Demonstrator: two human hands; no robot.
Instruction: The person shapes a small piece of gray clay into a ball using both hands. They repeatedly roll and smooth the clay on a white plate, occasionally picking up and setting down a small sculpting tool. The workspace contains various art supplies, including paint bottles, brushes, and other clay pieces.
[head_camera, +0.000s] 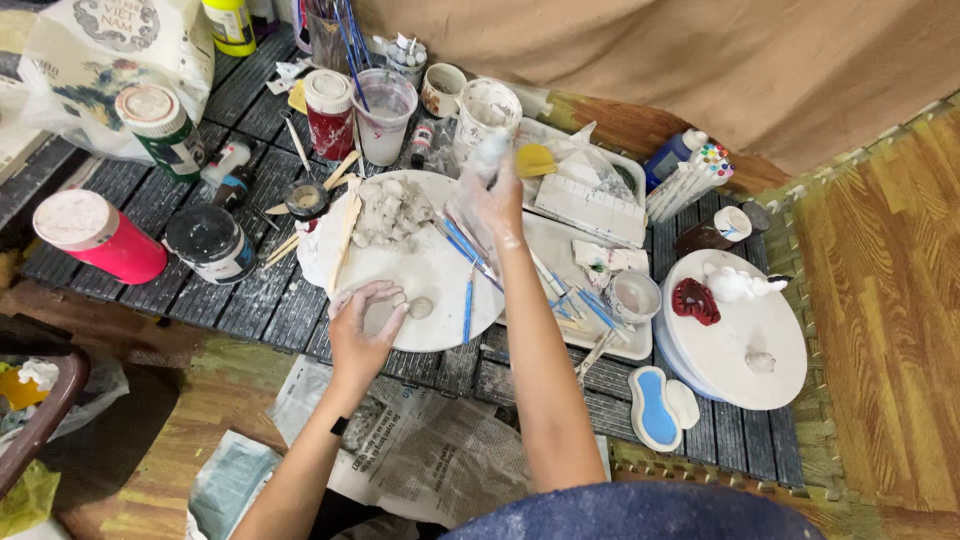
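A round white board (430, 275) lies on a dark slatted low table (250, 300). My left hand (365, 322), smeared with clay, rests cupped on the board's near-left edge, and nothing shows inside its curled fingers. A small grey clay ball (421, 307) sits just right of it. Grey clay lumps (392, 212) are piled at the board's far side. My right hand (490, 205) is raised over the board's far-right edge. Its fingers wrap a pale, blurred bottle-like object (490, 150). Blue tools (468, 300) lie on the board under that arm.
Paint jars, a pink tub (95, 235), a black jar (210, 243) and cups of brushes (385, 110) crowd the far left. A white tray (590, 215) holds a cup and tools. On the right, a second round board (740, 340) carries red and white figures. Newspaper (420, 450) covers the floor.
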